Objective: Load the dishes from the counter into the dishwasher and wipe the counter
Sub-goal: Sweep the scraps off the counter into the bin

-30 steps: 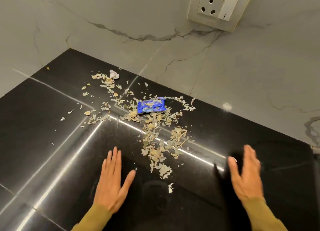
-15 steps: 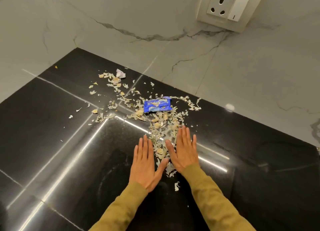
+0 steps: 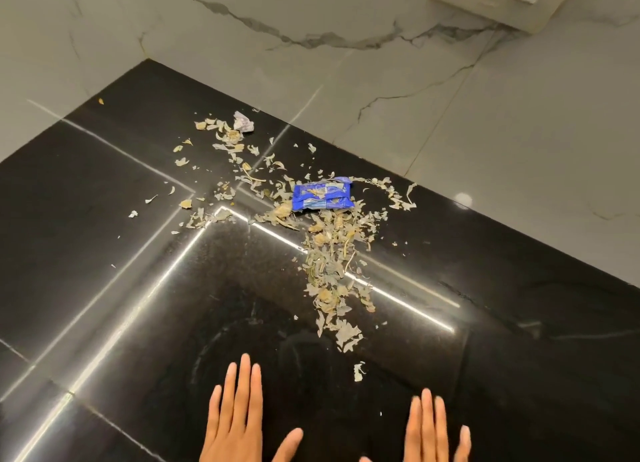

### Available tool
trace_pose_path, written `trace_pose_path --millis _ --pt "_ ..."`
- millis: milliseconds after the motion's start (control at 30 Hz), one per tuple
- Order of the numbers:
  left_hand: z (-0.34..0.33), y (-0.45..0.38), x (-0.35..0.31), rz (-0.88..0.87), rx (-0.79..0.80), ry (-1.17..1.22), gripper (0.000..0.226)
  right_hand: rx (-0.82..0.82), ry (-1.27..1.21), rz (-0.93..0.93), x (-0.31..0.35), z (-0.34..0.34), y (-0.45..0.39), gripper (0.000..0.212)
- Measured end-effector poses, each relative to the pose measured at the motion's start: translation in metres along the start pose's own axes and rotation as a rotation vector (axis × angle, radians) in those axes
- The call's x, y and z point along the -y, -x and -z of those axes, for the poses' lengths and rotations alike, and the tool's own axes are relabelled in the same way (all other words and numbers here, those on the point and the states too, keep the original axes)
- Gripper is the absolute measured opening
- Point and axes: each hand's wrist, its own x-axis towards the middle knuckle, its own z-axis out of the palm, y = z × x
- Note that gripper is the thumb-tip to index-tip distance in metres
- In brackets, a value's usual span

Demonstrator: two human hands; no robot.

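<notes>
**Dry scraps on the black bench: light, loose, no real place to grip**

Left to right. On the left part of the bench (image 3: 86,219) there are only few stray flakes (image 3: 151,199), well apart from each other. They look very thin and dry, so I judge they weigh almost nothing and slide easily on the polished stone; a pinch is not practical, better to sweep w/ a flat palm or cloth.

Near the back wall lies a small crumpled white paper bit (image 3: 243,122), soft, easy to pick w/ two fingers.

In the middle is the main pile of peel scraps (image 3: 329,264), running from the blue wrapper (image 3: 322,194) toward the front. The wrapper is thin foil or plastic, probably slippery and crinkly; take it by one edge. The scraps are brittle, I think, and scatter if pushed fast.

At the bottom edge, the left hand (image 3: 239,423) is flat, fingers straight and close together, holding nothing. The right hand (image 3: 433,430) is the same, fingers straight, a bit blurred, empty. Both are well short of the pile; if they touch the stone I cannot tell.

No dishes or dishwasher are in view.
</notes>
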Motion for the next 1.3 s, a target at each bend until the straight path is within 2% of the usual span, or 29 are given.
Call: trace_pose_path --millis 67,100,300,367,467,600,667,767,867,1033,1300 --pt "0.003 -0.016 -0.01 0.0 -0.061 -0.008 0.11 0.004 -0.026 -0.04 0.021 0.005 -0.022 0.108" --pt "0.008 -0.027 -0.015 -0.002 -0.098 0.005 0.107 -0.011 -0.036 -0.03 0.031 0.01 -0.038 0.11" --pt "0.046 -0.137 -0.04 0.011 -0.217 0.026 0.09 -0.002 -0.079 0.011 0.065 0.043 -0.148 0.098" --pt "0.053 -0.172 -0.041 0.031 -0.209 0.034 0.086 -0.04 -0.053 0.019 0.07 0.048 -0.188 0.096" --pt "0.061 -0.195 -0.041 0.035 -0.151 0.069 0.091 -0.042 -0.096 -0.017 0.071 0.062 -0.23 0.099" --pt "0.064 -0.141 -0.027 -0.008 -0.162 0.191 0.094 -0.086 -0.26 0.043 0.059 0.078 -0.206 0.1" --pt "0.049 -0.091 -0.013 -0.022 -0.153 0.127 0.098 -0.1 -0.279 0.089 0.046 0.071 -0.159 0.099" --pt "0.019 -0.027 0.0 -0.065 -0.088 -0.017 0.104 -0.015 -0.193 0.118 0.029 0.035 -0.074 0.104" --pt "0.005 -0.013 -0.003 -0.039 -0.046 -0.027 0.101 0.007 -0.07 0.139 0.027 0.004 -0.038 0.105" --pt "0.022 -0.066 -0.02 0.015 -0.182 0.017 0.101 -0.062 -0.015 0.143 0.055 0.022 -0.1 0.101" --pt "0.069 -0.196 -0.019 0.017 -0.175 0.043 0.097 -0.095 -0.119 0.185 0.073 0.056 -0.224 0.087"
